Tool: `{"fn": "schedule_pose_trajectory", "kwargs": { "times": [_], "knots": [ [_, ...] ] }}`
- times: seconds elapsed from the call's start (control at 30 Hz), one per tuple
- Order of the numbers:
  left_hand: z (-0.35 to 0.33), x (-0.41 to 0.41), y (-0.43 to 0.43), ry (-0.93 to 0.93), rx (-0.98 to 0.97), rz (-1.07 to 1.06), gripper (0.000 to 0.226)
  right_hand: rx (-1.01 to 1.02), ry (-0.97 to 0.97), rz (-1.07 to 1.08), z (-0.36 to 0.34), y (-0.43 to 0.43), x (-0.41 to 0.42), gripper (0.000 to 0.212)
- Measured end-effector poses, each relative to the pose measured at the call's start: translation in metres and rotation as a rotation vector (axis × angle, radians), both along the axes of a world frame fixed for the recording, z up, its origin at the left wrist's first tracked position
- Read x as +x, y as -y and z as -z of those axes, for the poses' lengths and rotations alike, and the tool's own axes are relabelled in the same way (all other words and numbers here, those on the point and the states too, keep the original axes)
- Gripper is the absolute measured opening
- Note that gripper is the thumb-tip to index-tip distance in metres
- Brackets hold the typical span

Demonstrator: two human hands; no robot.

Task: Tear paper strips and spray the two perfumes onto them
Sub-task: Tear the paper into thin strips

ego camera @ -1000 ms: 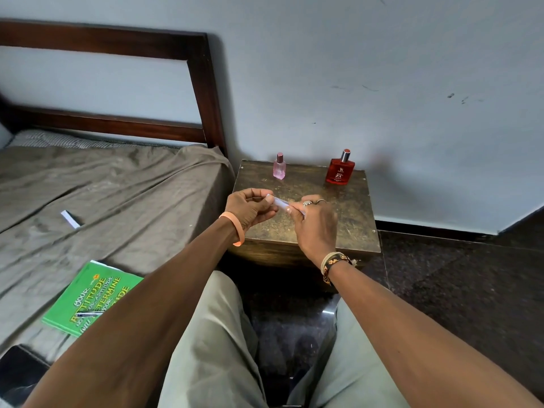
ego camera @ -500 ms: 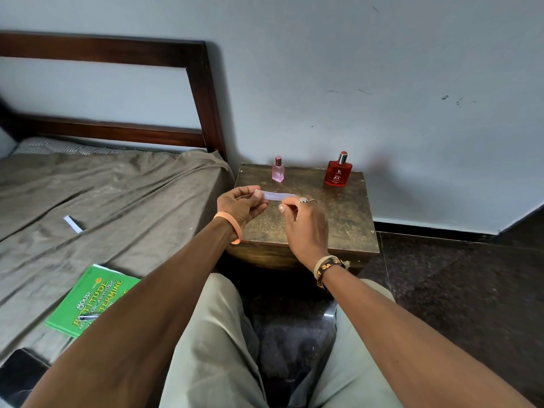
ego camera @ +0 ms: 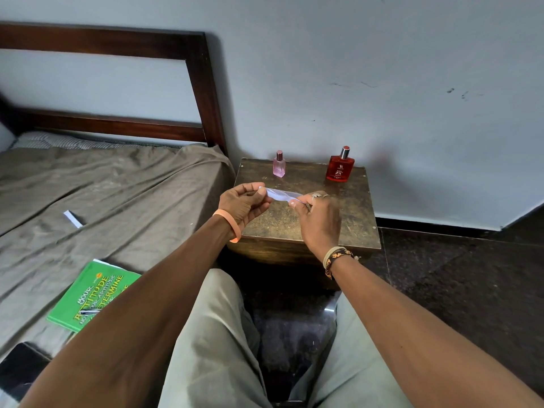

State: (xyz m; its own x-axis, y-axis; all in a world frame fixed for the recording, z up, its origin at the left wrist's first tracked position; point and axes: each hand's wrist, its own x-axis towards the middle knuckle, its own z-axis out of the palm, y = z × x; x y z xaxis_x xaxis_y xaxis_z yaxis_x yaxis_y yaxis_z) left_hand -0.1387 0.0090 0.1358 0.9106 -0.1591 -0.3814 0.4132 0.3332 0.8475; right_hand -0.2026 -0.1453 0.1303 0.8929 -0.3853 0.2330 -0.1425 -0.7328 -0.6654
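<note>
A white paper strip [ego camera: 281,194] is stretched between my two hands above the wooden side table [ego camera: 356,213]. My left hand [ego camera: 243,203] pinches its left end with thumb and fingers. My right hand [ego camera: 318,219] pinches its right end. A small pink perfume bottle [ego camera: 279,164] and a red perfume bottle [ego camera: 339,166] stand upright at the back of the table, beyond my hands. Another white paper strip [ego camera: 73,219] lies on the bed sheet to the left.
A green book [ego camera: 91,295] with a pen on it lies on the bed [ego camera: 117,198] near my left arm. A dark phone [ego camera: 20,369] sits at the bottom left. The wall stands right behind the table, and dark floor lies to the right.
My hands have drawn apart, so the strip that was bunched between them now spans a longer gap. The bottles have not moved.
</note>
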Motion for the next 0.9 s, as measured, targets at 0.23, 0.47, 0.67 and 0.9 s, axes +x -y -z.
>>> {"fn": "schedule_pose_trajectory", "kwargs": {
  "times": [0.23, 0.47, 0.67, 0.9],
  "knots": [
    [-0.002, 0.0, 0.005, 0.028, 0.033, -0.028, 0.014, -0.208, 0.019, -0.045, -0.009, -0.001, -0.001, 0.03],
    [0.0, 0.002, 0.008, 0.015, 0.025, -0.123, 0.009, -0.066, 0.173, -0.014, -0.009, -0.006, 0.0, 0.021],
    [0.009, 0.004, 0.006, -0.02, -0.089, -0.206, 0.009, -0.083, 0.277, -0.208, -0.003, -0.019, -0.006, 0.013],
    [0.01, 0.001, 0.004, -0.017, -0.105, -0.145, 0.011, -0.286, 0.218, -0.385, 0.009, -0.037, -0.008, 0.015]
  ]
}}
